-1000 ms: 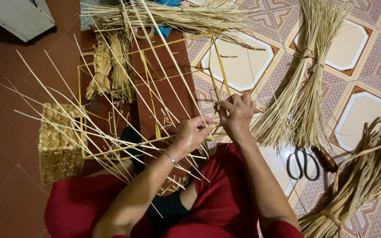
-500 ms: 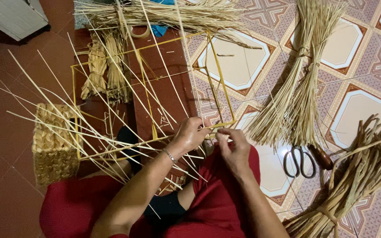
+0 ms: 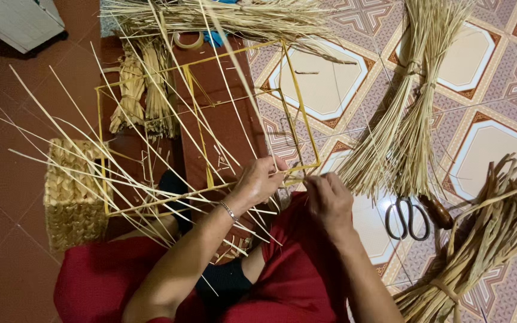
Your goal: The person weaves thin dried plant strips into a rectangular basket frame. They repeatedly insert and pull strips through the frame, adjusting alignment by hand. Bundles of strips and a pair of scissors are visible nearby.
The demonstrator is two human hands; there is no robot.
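Observation:
A yellow wire frame [image 3: 297, 96] rests over my lap and the floor, with many thin pale straw stalks [image 3: 121, 161] fanning out from it to the left. My left hand [image 3: 261, 179] grips the frame's near bar where the stalks are bound. My right hand [image 3: 329, 200] sits just to its right, fingers pinched on a straw strand at the frame's corner. A woven straw block [image 3: 70, 194] hangs at the frame's left side.
Straw bundles lie around me: one [image 3: 411, 113] on the tiled floor at the right, a thicker one [image 3: 480, 239] at the lower right, another [image 3: 228, 18] across the top. Scissors [image 3: 407, 216] lie on the tiles near my right hand. A tape roll [image 3: 188, 40] sits at the top.
My right hand has come down from above the frame's bar to the corner beside my left hand. The frame and stalks have shifted slightly with it.

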